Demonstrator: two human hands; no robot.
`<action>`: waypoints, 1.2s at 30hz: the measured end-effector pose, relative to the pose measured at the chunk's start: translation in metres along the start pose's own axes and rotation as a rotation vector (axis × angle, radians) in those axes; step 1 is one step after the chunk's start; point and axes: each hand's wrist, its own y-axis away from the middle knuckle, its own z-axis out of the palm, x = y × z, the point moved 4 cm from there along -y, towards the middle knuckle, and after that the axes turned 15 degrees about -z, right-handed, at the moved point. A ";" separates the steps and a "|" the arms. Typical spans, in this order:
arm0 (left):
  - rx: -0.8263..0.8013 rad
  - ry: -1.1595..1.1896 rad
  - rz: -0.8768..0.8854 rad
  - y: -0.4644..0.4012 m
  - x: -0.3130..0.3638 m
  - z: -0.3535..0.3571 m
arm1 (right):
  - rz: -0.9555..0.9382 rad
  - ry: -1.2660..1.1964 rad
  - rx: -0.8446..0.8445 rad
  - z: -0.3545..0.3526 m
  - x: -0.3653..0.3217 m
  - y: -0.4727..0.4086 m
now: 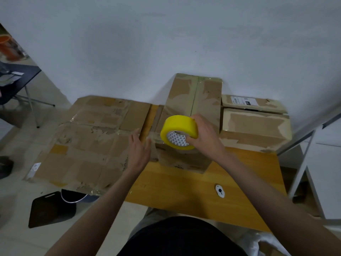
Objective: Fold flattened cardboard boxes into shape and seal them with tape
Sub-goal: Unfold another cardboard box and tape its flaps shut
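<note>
Pale grey wall (166,43) fills the upper half of the head view, with a light tiled floor (22,200) at the left. Against the wall stands a wooden table (193,191), its yellow-brown top bare toward the near edge.

On the left, overhanging the table's left edge, lies a stack of flattened cardboard (83,145), worn and marked with old tape residue. At the centre stands a small folded box (184,161), upright on the table. Behind it rises a taller sealed box (195,100), touching the wall. To the right sit two more boxes, a larger one (254,130) in front and a labelled one (252,103) behind it.

The right hand (204,135) grips a roll of yellow tape (178,133), fingers curled over its outer band and thumb at the core; the roll is held just above the small folded box. The left hand (139,150) is flat, fingers straight, pressing on the flattened cardboard just left of that box.

A small white oval object (220,190) lies on the table near the right forearm. A black bag (52,209) rests on the floor below the cardboard. A dark folding table (18,80) stands at far left. White shelving (313,163) stands at right.
</note>
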 end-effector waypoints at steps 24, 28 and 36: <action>-0.218 -0.599 0.865 -0.003 0.000 0.022 | 0.017 0.082 -0.054 -0.040 0.013 0.028; -0.218 -0.638 0.866 -0.003 0.001 0.022 | 0.045 0.180 -0.137 -0.053 0.024 0.035; -0.084 -0.755 0.851 0.006 0.005 0.029 | 0.015 0.202 -0.135 -0.051 0.021 0.034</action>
